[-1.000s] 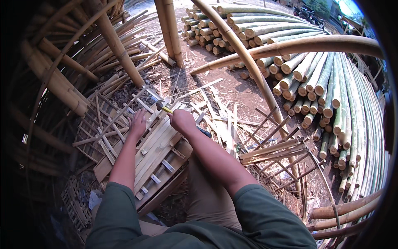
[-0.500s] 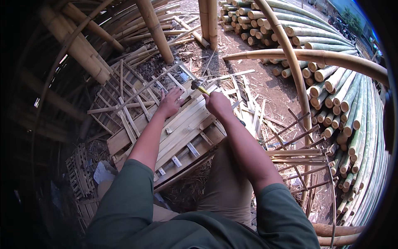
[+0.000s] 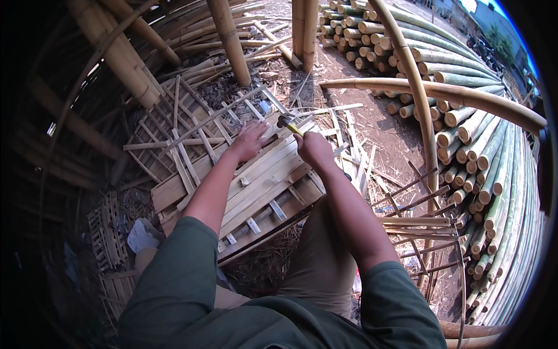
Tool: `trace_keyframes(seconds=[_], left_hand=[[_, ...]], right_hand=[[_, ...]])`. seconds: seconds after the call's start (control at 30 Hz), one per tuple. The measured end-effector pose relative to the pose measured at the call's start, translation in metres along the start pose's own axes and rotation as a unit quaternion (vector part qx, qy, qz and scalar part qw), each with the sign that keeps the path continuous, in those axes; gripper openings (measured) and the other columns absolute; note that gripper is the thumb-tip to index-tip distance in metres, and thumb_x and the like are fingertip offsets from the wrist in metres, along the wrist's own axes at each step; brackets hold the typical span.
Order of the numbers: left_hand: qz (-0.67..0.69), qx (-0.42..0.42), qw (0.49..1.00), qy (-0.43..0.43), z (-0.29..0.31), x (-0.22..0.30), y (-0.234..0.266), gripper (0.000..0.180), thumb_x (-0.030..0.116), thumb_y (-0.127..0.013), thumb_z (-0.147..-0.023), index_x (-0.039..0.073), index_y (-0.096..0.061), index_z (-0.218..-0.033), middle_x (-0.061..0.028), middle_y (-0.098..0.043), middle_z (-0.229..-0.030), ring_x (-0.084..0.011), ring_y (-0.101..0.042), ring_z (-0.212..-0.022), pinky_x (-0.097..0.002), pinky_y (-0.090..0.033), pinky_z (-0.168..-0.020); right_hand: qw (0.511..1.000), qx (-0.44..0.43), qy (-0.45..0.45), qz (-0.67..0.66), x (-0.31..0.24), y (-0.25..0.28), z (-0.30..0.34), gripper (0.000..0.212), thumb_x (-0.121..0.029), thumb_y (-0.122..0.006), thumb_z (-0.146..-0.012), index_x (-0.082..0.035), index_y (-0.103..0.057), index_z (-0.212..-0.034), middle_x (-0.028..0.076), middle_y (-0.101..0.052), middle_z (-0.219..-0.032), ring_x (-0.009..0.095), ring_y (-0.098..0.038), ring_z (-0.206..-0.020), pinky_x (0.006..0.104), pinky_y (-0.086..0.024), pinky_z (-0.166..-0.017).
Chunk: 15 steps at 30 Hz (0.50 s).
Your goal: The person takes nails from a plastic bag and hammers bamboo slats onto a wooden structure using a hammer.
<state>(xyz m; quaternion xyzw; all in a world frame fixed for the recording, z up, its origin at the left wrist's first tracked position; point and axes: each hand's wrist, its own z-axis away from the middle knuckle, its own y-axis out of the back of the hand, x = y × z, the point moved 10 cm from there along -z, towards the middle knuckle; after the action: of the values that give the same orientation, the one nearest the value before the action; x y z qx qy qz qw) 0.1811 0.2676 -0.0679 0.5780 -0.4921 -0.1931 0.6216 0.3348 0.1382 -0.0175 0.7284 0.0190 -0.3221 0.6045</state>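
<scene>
"What are the hands working on?"

"A low wooden worktop (image 3: 265,219) set aslant in front of the person's knees. Long pale wood strips (image 3: 264,181) lie side by side along it, and short pale slats (image 3: 278,210) stick out from under them on the near edge."

"And the fingers?"

"The left hand (image 3: 250,141) is released, its fingers spread out over the far end of the strips. The right hand (image 3: 315,150) is clenched around a hammer (image 3: 294,128) with a yellow handle. Its dark head is just beside the left hand, above the far end of the strips; I can't tell whether it touches the wood."

"What about the place around them?"

"Bare brown ground (image 3: 375,110) in the sun, with wood scraps (image 3: 349,136) strewn just beyond the worktop. Bamboo posts (image 3: 230,43) rise at the far side, and the left is in deep shade."

"And on the right?"

"A big stack of green bamboo poles (image 3: 491,168), cut ends facing in. A curved bamboo (image 3: 415,87) arches between it and the worktop."
</scene>
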Motion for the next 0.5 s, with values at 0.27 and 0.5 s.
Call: trace_keyframes(seconds=[0.27, 0.5], left_hand=[[0.001, -0.021, 1.0, -0.005, 0.0, -0.0001, -0.006, 0.049, 0.024, -0.047, -0.1, 0.017, -0.039, -0.147, -0.008, -0.032, -0.156, -0.0269, -0.023, -0.147, -0.0556, -0.003, -0.118], [0.027, -0.013, 1.0, -0.003, -0.0007, -0.0035, -0.0031, 0.046, 0.025, -0.041, -0.101, 0.016, -0.04, -0.147, -0.0084, -0.034, -0.155, -0.0287, -0.023, -0.147, -0.0559, -0.005, -0.118]], right_hand=[[1.0, -0.004, -0.003, -0.002, 0.0001, 0.0, -0.0003, 0.051, -0.042, -0.052, -0.096, 0.003, -0.067, -0.08, 0.024, -0.066, -0.077, 0.042, -0.066, -0.074, 0.0494, -0.052, -0.069], [1.0, 0.003, 0.025, -0.009, -0.0042, -0.0001, -0.0031, 0.05, -0.043, -0.051, -0.096, 0.003, -0.067, -0.081, 0.024, -0.066, -0.077, 0.043, -0.065, -0.074, 0.0503, -0.052, -0.069]])
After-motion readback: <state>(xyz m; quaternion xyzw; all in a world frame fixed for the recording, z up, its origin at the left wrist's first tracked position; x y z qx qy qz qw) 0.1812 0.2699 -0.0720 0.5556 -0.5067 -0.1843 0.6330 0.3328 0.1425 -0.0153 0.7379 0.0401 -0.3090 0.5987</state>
